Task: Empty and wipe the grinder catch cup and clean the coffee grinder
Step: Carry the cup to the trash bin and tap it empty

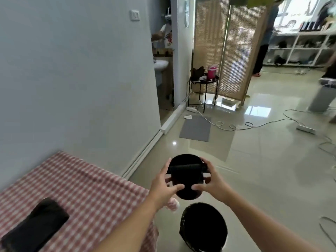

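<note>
Gripping a black grinder (186, 176) from both sides, the left hand (163, 186) and right hand (211, 182) hold it in the air out in front of the person, past the table edge; the left thumb lies across its lower front and the left fingers (168, 165) reach up its left side, while the right thumb meets it from the other side and the right fingers (206, 163) curl over the top right corner, so both hands are closed on it. The grinder is dark and blurred, and its parts cannot be told apart; whether a catch cup is on it cannot be told. Just below it, on the floor, stands a round black bin (203, 227) with a dark lining, its mouth open upward, the grinder above and a little beyond its rim. To the left a table under a red checked cloth (76, 182) runs along the pale wall (72, 79), and a black folded cloth (34, 226) lies on it near the camera. Farther off on the glossy tiled floor (263, 170) lie a grey mat (195, 128) and white cables (254, 124), with a small black side table (202, 82) before a woven screen (232, 48)
</note>
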`<state>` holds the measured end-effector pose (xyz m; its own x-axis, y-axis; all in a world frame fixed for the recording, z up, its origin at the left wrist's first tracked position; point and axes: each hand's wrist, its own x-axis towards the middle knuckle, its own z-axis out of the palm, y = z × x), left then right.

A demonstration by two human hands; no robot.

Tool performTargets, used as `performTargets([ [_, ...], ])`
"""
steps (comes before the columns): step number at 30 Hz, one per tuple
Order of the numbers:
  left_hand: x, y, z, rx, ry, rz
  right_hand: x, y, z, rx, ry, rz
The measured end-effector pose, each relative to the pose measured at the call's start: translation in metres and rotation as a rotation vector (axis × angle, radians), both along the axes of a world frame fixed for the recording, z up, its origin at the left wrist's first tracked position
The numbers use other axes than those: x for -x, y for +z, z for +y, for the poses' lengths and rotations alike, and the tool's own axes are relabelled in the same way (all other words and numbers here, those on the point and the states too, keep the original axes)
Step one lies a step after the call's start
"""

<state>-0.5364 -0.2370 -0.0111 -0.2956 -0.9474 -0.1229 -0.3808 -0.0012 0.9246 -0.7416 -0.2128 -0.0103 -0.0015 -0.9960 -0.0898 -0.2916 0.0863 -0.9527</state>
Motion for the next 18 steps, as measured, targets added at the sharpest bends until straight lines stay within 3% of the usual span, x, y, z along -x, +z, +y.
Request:
performTargets([
  [11, 0.122, -0.073, -0.016, -0.178, -0.104, 0.05, 0.089, -0.077, 0.013, -0.195, -0.236, -0.102],
  [18, 0.134, -0.192, -0.017, -0.366, -0.212, -0.12, 0.092, -0.184, 0.025, -0.42, -0.309, -0.08],
])
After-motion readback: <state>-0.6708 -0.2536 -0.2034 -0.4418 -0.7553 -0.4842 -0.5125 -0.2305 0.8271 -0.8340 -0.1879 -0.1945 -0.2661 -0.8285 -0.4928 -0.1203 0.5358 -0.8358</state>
